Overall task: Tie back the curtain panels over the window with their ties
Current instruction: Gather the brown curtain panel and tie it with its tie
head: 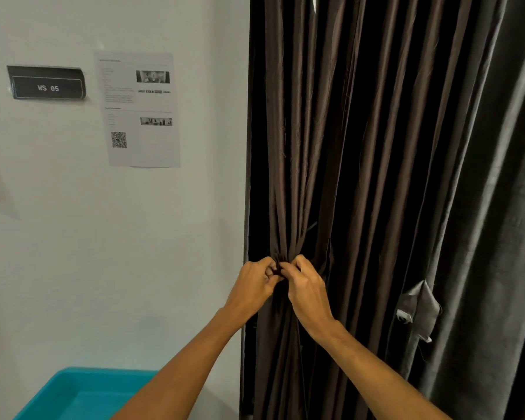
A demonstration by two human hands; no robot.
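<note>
Left hand and right hand both pinch the tie at the gathered brown panel; advice: keep tension even (knot itself hidden); cinch snug.

The left hand and right hand meet fingertip to fingertip, pinching the gathered folds of the brown curtain, which hangs right behind them. Open air lies on the near side, around both forearms. To the left the white wall stands just beside the curtain edge, with a paper sheet and a dark sign higher up. A teal bin fills the lower left corner under the left forearm. The grey curtain closes the right side, a grey tie hanging on it.
</note>
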